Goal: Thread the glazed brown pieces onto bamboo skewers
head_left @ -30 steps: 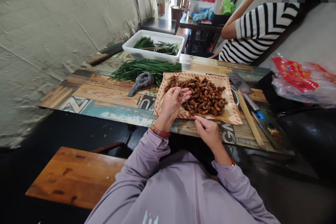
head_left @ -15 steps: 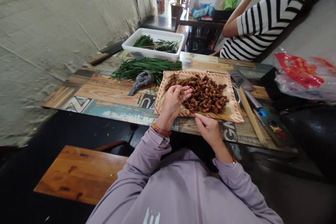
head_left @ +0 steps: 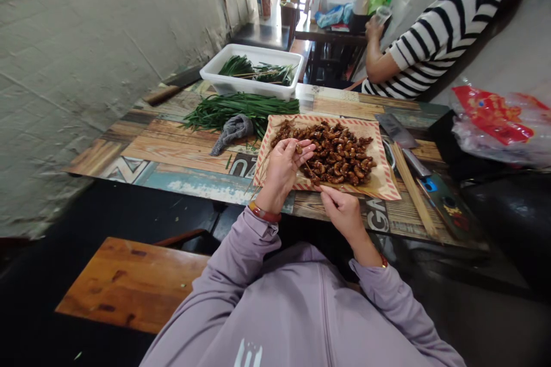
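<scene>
A heap of glossy dark-brown pieces, like insect pupae point(head_left: 340, 155), lies on a paper-lined tray with a red-striped rim point(head_left: 390, 186). Over the tray's left side, my left hand point(head_left: 282, 169) pinches one small brown piece between thumb and fingers, palm turned up. My right hand point(head_left: 342, 209) is closed at the tray's front edge, thumb and forefinger pinching what looks like a thin bamboo skewer point(head_left: 307, 170) with a brown piece near the fingertips. The skewer slants up toward my left hand. Several thin skewers point(head_left: 262, 167) stick out past the tray's left edge.
Green chives point(head_left: 245, 104) and a grey knitted glove point(head_left: 235, 131) lie left of the tray. Behind stands a white plastic tub point(head_left: 253, 89) with more greens. A cleaver point(head_left: 396, 129) and a skewer bundle point(head_left: 413, 192) lie right. A person in a striped shirt point(head_left: 434, 40) is beyond the table.
My hands have barely moved. Across the table, the other person's arm has shifted, and a hand now shows holding a clear cup-like container.
</scene>
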The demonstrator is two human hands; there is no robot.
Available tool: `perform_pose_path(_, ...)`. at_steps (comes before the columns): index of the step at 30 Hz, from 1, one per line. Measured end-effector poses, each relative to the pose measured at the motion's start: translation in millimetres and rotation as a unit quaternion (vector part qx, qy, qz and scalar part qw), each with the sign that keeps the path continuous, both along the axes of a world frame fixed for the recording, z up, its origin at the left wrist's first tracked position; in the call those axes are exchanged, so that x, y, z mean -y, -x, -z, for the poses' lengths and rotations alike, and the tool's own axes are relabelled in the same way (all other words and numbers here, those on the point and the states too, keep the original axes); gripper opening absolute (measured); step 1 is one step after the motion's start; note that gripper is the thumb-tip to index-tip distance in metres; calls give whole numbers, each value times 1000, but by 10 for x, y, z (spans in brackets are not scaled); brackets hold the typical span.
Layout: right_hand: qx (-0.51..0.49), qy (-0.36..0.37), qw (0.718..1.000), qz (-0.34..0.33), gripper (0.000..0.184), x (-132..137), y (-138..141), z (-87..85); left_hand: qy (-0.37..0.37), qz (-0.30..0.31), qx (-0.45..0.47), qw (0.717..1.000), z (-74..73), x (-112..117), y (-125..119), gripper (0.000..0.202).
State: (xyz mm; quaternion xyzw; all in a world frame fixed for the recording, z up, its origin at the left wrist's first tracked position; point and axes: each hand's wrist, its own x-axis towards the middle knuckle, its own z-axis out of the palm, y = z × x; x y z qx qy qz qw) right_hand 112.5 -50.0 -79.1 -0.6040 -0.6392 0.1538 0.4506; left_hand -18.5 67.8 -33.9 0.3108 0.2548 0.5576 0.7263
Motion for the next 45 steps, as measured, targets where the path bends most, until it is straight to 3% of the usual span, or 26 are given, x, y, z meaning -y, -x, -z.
perform_pose_path(45,5,-17,1000,22,28,-13,21,14,-42,-11,-30,999,21,75,-17,22)
